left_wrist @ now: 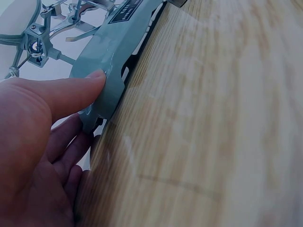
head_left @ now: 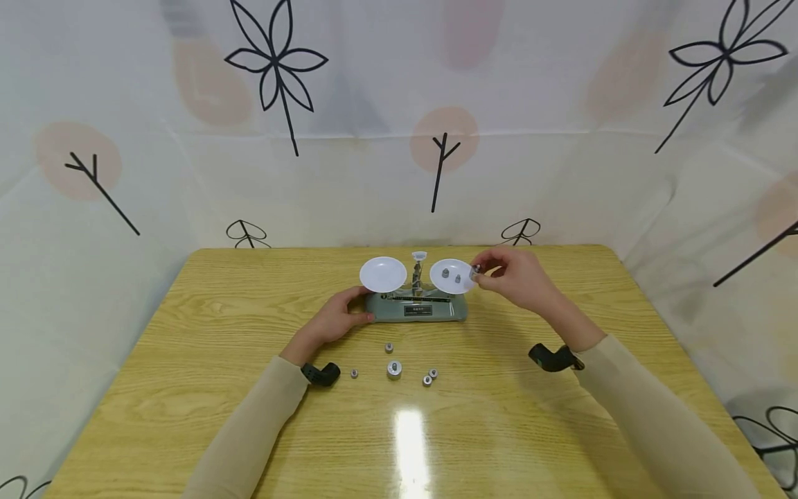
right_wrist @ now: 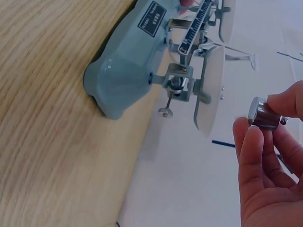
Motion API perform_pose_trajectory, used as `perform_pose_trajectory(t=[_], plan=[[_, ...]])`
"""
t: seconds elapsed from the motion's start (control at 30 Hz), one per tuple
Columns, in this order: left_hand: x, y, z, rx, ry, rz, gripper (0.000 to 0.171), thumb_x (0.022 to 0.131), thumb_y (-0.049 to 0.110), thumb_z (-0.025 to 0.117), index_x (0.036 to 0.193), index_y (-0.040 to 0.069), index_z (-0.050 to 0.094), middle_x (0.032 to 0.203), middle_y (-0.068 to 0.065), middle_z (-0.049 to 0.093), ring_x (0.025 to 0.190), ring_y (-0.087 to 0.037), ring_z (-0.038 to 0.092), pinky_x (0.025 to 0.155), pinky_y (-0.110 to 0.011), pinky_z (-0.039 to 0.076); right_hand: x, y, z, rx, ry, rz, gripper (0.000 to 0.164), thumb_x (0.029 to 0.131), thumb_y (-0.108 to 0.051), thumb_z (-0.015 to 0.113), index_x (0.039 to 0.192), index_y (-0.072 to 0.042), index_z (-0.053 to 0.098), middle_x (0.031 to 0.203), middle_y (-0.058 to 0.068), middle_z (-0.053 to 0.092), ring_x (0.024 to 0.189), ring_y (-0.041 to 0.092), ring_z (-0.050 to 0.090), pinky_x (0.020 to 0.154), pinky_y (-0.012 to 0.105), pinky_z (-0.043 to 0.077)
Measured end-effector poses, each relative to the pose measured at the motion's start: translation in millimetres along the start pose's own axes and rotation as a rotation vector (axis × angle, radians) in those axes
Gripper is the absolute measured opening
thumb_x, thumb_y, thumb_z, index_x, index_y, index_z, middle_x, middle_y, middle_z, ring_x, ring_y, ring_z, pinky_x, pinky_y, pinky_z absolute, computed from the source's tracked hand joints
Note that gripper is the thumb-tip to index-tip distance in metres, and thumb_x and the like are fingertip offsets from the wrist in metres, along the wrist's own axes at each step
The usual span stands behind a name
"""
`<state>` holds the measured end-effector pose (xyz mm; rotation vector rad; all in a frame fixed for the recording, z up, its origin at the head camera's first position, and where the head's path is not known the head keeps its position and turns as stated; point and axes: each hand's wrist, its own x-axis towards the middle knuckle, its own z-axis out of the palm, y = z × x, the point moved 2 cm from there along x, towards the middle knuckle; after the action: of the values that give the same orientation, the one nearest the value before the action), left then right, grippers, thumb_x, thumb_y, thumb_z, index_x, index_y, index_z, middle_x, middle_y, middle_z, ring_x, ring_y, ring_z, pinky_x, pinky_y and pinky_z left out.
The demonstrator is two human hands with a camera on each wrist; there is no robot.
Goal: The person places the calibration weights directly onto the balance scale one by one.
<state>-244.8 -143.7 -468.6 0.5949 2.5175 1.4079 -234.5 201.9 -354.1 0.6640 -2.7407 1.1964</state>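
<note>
A balance scale with a grey-green base (head_left: pixel 386 313) stands at the far middle of the table. My left hand (head_left: pixel 330 320) grips the left end of its base; the left wrist view shows the thumb (left_wrist: pixel 90 87) on the front and fingers curled behind. The left white pan (head_left: pixel 383 274) has nothing on it. Two small metal weights (head_left: pixel 445 274) stand on the right pan (head_left: pixel 449 287). Beside that pan's right rim, my right hand (head_left: pixel 517 277) pinches a larger cylindrical metal weight (right_wrist: pixel 265 116) between thumb and fingertips. It is tilted on its side in the right wrist view.
Several loose metal weights lie on the wooden table (head_left: pixel 249 388) in front of the scale, the largest weight (head_left: pixel 394 370) in the middle. A smaller weight (head_left: pixel 389 347) stands just behind it. White patterned cloth (head_left: pixel 349 187) hangs behind the table's far edge.
</note>
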Motion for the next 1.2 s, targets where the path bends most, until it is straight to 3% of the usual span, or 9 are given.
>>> perform_pose_trajectory(t=[0.4,0.83,1.03,1.2], plan=[[-0.3,0.4,-0.1,0.005,-0.003,-0.007,0.056,0.092,0.016,0.073,0.143,0.007,0.052,0.147,-0.011,0.049,0.142,-0.029,0.035,0.116,-0.048,0.027,20.3,3.4,-1.0,-0.092,-0.100,0.032,0.019,0.087,-0.009,0.077,0.104,-0.002,0.070,0.103,0.010,0.068,0.094,0.026,0.066,0.076,0.040,0.055],[-0.5,0.3,-0.2,0.015,-0.003,-0.003,0.057,0.092,0.018,0.073,0.144,0.007,0.052,0.146,-0.010,0.050,0.141,-0.029,0.037,0.115,-0.048,0.028,37.0,0.9,1.0,-0.152,-0.177,0.063,0.021,0.087,-0.010,0.077,0.106,-0.002,0.072,0.103,0.010,0.068,0.095,0.025,0.065,0.078,0.042,0.054],[-0.1,-1.1,0.0,0.023,-0.007,-0.008,0.057,0.093,0.019,0.073,0.144,0.008,0.051,0.147,-0.009,0.049,0.141,-0.028,0.037,0.115,-0.048,0.028,37.3,3.4,4.3,-0.143,-0.186,0.052,0.015,0.088,-0.006,0.075,0.102,-0.002,0.073,0.101,0.009,0.069,0.092,0.024,0.065,0.078,0.041,0.055],[-0.1,-0.1,-0.7,0.022,-0.008,-0.009,0.058,0.092,0.019,0.073,0.144,0.008,0.051,0.148,-0.009,0.049,0.142,-0.028,0.036,0.116,-0.048,0.027,37.4,3.3,1.5,-0.155,-0.142,0.049,0.007,0.090,-0.007,0.073,0.096,-0.005,0.072,0.098,0.008,0.069,0.091,0.024,0.064,0.077,0.039,0.053]])
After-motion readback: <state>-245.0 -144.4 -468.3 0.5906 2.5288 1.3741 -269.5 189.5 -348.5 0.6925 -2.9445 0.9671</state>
